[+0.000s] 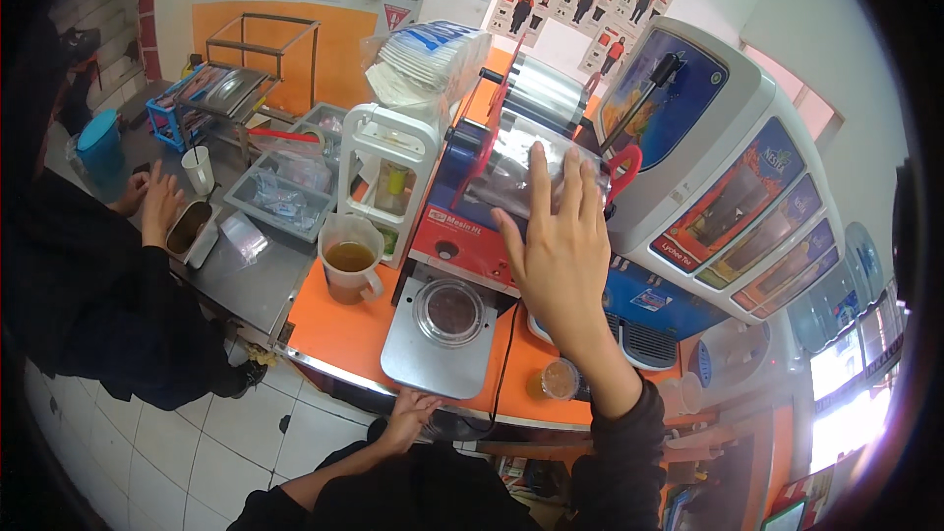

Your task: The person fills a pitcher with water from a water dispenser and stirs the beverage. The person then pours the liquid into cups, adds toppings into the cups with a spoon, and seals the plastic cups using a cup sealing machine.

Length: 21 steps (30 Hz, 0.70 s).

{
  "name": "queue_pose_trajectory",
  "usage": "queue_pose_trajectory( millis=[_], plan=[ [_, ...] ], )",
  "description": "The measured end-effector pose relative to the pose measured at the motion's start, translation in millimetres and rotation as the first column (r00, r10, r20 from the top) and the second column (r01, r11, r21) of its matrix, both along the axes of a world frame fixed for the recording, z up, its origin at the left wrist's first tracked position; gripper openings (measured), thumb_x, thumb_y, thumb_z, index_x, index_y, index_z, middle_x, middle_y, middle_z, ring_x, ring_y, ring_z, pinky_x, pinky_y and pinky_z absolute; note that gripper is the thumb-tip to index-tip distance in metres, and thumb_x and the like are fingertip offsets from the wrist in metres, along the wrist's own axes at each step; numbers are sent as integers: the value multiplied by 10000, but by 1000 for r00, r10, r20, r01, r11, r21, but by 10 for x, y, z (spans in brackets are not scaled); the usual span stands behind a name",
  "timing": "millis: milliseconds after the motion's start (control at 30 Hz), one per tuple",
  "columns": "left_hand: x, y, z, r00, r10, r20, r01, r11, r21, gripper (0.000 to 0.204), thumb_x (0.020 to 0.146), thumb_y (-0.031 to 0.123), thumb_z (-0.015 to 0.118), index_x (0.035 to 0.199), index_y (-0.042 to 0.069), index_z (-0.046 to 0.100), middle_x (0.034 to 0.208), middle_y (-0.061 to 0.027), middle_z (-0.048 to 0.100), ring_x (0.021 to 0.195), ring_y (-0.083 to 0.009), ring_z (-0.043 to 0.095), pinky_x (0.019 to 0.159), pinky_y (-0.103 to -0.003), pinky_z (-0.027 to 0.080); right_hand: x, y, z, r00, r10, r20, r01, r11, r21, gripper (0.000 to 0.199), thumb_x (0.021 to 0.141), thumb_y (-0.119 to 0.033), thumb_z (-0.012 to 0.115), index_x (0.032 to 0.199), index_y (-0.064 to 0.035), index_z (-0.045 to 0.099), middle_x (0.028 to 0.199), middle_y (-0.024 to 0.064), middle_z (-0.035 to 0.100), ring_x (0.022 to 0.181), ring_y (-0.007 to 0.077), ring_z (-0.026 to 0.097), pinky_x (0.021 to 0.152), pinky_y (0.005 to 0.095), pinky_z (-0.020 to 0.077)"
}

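Observation:
My right hand (565,251) is spread over the clear film roll (516,157) of a red cup sealing machine (462,251), fingers stretched out and holding nothing. At the front edge of the machine's silver sliding tray (413,359), my left hand (410,419) is closed, its fingertips on the edge. In the tray's round opening sits a clear cup (453,313) with dark contents, seen from above. A plastic cup of brown drink (554,381) stands on the orange counter, below my right forearm. Left of the tray is a measuring jug (351,258) of brown liquid.
A drink dispenser (728,167) rises at the right. Behind the jug stands a white rack (388,177), with bagged cup lids or napkins (423,59) above it. Grey bins (285,192) are on the metal table, where a co-worker's hands (157,202) are near a dark-filled container (192,231).

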<state>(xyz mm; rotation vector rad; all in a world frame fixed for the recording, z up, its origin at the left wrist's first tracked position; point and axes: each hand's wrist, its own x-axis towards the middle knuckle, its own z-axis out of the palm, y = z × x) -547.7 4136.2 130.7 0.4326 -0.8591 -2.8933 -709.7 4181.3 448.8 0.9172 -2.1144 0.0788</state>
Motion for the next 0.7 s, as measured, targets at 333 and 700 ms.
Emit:
queue_pose_trajectory(
  millis=[333,700],
  plan=[
    [-639,-629,-98,978,-176,-111,200,944,262,448,962,258,383,1354,42,368,1346,-124,456,1256,-251,435,1079,-417,332,252,614,-1006,945,328,5,-314,907,-281,374,778,-65,597,1150,-27,590,1104,176,551,1028,337,522,893,451,396],
    [-1099,-731,-74,963,-238,-124,259,947,192,485,960,307,349,1370,49,347,1378,-128,417,1286,-270,388,1098,-435,282,101,1062,-2711,640,448,625,132,737,-663,367,801,-74,588,1158,-24,518,1047,139,511,986,263,511,861,360,396]
  ],
)
